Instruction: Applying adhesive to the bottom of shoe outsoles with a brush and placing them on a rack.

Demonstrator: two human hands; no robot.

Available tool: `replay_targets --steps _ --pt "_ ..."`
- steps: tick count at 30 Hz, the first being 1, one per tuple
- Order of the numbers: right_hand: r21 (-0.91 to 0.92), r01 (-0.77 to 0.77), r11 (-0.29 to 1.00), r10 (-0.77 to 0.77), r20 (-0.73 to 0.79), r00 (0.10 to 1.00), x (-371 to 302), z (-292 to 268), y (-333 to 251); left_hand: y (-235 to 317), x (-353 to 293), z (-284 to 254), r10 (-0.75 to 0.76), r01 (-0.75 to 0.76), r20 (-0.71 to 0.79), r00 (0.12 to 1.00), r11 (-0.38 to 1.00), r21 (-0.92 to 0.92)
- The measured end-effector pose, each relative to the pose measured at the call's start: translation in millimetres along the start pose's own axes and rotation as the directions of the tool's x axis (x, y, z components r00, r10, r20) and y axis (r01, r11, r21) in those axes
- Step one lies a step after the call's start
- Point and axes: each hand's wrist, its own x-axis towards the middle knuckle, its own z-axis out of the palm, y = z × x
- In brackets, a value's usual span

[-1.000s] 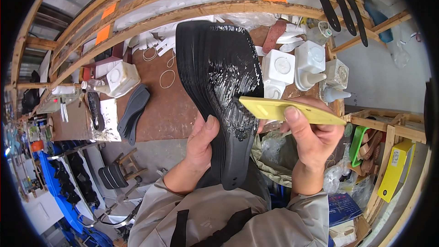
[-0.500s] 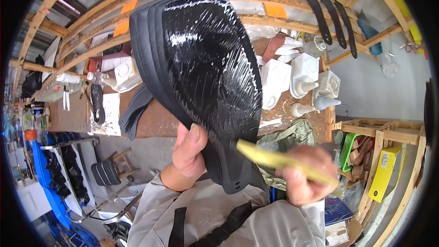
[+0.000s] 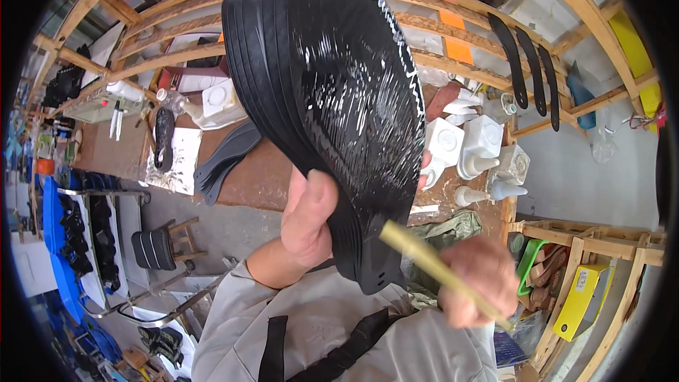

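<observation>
From the head view: holding up, in the left hand [image 3: 309, 216], a stack of flat black pieces [image 3: 339, 120], fanned into steps along the left side, broad end upward, narrow holed end down near the grey clothing [image 3: 318, 318]. Clasped from the left edge, with thumb at the front, fingers mostly hidden behind and fingertips just showing at the right edge. Glossy and white-streaked across the broad face of the top piece [image 3: 368, 49], most heavily along the upper and right edges; matt toward the narrow end. Closed around a flat yellow tool [image 3: 424, 261] with the right hand [image 3: 488, 269], both blurred; pointing at the narrow part of the stack, whether touching or not impossible to tell. Beyond the stack, on the brown tabletop [image 3: 244, 184]: white containers [image 3: 443, 143] to the right, smaller black pieces [image 3: 226, 155] in a fan to the left, beside a white sheet [image 3: 173, 173].
</observation>
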Motion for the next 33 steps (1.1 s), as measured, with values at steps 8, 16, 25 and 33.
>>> replay_targets --steps 8,16,25,33 --pt "0.046 0.069 0.997 -0.074 0.109 0.991 -1 7 -5 15 6 -8 0.153 -0.155 -0.032 0.988 0.986 -0.060" --pt "0.090 0.150 0.985 -0.169 0.273 0.947 6 4 -8 29 9 -12 0.208 -0.217 -0.088 0.974 0.969 -0.115" --pt "0.125 -0.228 0.966 0.245 -0.143 0.959 12 22 -17 24 -17 -3 0.285 -0.347 -0.342 0.895 0.928 -0.134" --pt "0.191 -0.129 0.973 0.189 -0.342 0.921 38 13 -15 28 -28 -3 0.236 -0.271 -0.230 0.944 0.953 -0.135"
